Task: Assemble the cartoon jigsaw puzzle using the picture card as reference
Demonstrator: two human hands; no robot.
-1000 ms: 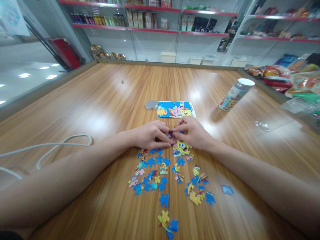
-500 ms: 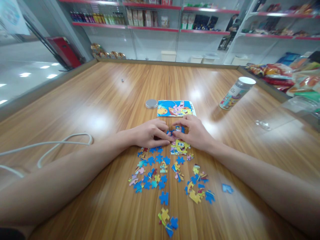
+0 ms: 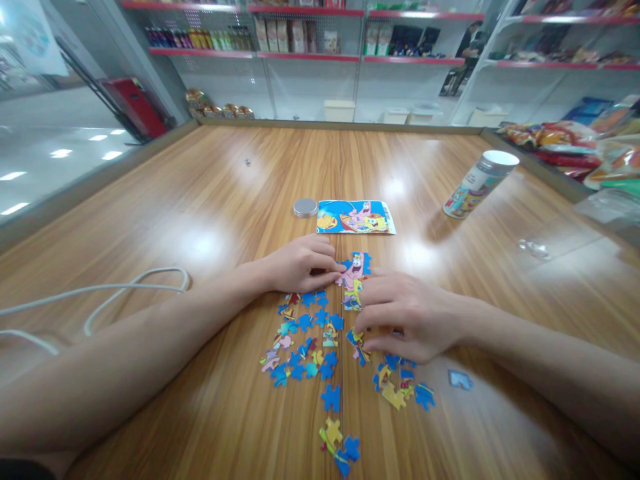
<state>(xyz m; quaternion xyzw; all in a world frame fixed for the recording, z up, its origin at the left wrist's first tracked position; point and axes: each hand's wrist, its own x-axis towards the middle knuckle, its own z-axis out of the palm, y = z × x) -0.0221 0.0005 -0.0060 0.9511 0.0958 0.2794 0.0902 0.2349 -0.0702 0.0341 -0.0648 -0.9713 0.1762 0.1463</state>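
Note:
My left hand [image 3: 303, 265] rests on the wooden table [image 3: 210, 200], its curled fingertips pressing the left edge of a small joined cluster of puzzle pieces [image 3: 354, 277]. My right hand [image 3: 407, 315] lies nearer to me, palm down, fingers spread and slightly bent over loose pieces [image 3: 360, 343] at the right of the pile. Several loose blue and yellow pieces [image 3: 305, 337] are scattered in front of me. One blue piece [image 3: 460, 379] lies apart on the right. The reference picture [image 3: 356, 218] lies beyond the cluster.
A round metal lid [image 3: 305, 207] sits left of the picture. A puzzle tube [image 3: 479, 182] with a white cap lies tilted at the right. A white cable [image 3: 115, 293] loops at the left. Clear plastic wrap [image 3: 534, 248] and snack bags [image 3: 575, 143] are far right; shelves stand behind.
My right hand has drawn back from the joined cluster toward me and now covers loose pieces at the right of the pile. The left hand has stayed at the cluster.

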